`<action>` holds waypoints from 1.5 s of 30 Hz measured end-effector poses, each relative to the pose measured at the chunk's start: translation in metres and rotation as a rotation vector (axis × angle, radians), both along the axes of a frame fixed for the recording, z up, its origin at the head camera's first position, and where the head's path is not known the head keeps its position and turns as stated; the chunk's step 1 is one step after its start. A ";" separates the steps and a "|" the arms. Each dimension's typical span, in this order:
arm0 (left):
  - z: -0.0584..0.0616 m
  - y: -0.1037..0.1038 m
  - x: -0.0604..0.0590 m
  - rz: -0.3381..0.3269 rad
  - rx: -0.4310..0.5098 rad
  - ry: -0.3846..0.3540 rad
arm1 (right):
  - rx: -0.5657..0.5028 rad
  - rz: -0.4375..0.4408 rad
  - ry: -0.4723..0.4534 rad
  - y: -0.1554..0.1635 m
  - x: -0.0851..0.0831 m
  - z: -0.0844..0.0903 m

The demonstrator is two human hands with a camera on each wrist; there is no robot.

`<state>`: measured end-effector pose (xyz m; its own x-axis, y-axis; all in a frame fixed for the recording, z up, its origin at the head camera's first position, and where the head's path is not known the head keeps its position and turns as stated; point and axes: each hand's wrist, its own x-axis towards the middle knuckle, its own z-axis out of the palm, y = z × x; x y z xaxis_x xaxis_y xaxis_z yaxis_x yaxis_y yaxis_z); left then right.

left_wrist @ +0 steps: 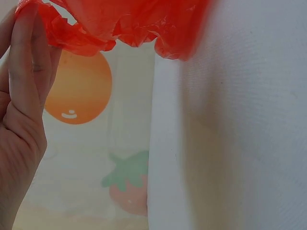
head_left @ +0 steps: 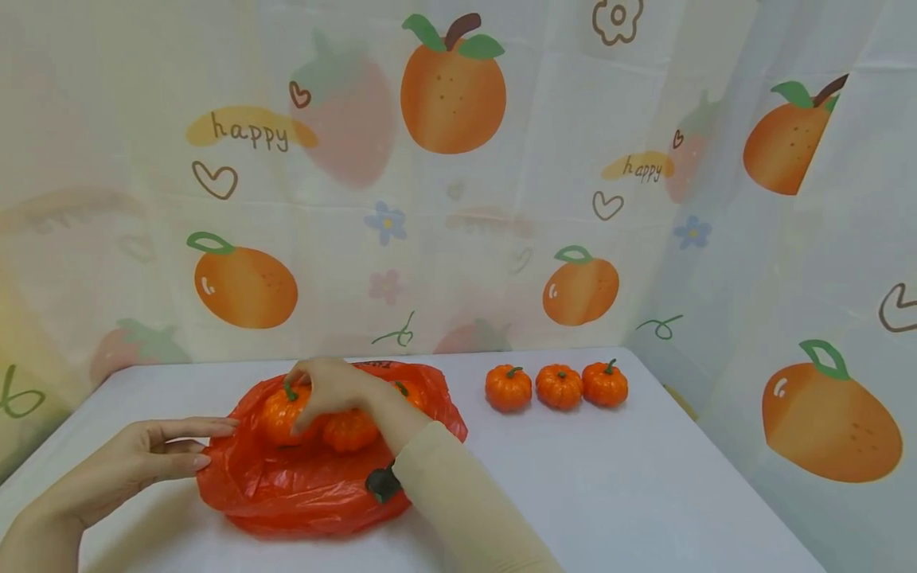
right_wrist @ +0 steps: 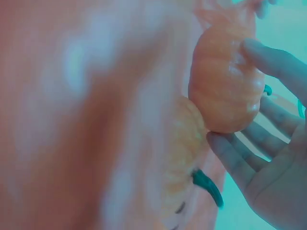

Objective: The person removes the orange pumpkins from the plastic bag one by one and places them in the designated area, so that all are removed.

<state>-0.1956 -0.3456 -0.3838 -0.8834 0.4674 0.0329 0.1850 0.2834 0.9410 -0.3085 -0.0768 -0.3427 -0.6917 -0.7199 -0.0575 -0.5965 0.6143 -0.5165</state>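
Observation:
A red plastic bag (head_left: 315, 509) lies spread with its mouth gaping, small orange pumpkins inside it. My left hand (head_left: 143, 458) pinches the bag's left rim between thumb and fingers; the left wrist view shows the crumpled film (left_wrist: 86, 40) at the fingertips. Reaching in from the right, my right hand (head_left: 335, 388) grips the leftmost pumpkin (head_left: 278, 414), which has a green stem. In the right wrist view, thumb and fingers curve round this pumpkin (right_wrist: 223, 81). Beside it sit a second pumpkin (head_left: 351, 431) and a third (head_left: 411, 395), partly hidden by my right arm.
Three more pumpkins stand in a row on the white table, right of the bag: the left one (head_left: 508, 388), the middle one (head_left: 559, 387) and the right one (head_left: 605, 385). A fruit-printed curtain (head_left: 487, 199) hangs behind the table and along its right side.

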 end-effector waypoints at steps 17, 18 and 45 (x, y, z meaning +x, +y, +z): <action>0.000 -0.002 0.000 -0.021 0.002 -0.014 | -0.113 0.019 -0.031 0.030 -0.012 0.025; 0.000 -0.002 0.000 -0.019 0.000 -0.013 | -0.120 0.015 -0.034 0.032 -0.013 0.028; 0.002 0.001 0.002 0.014 -0.016 0.016 | -0.345 -0.009 -0.061 0.095 -0.025 0.077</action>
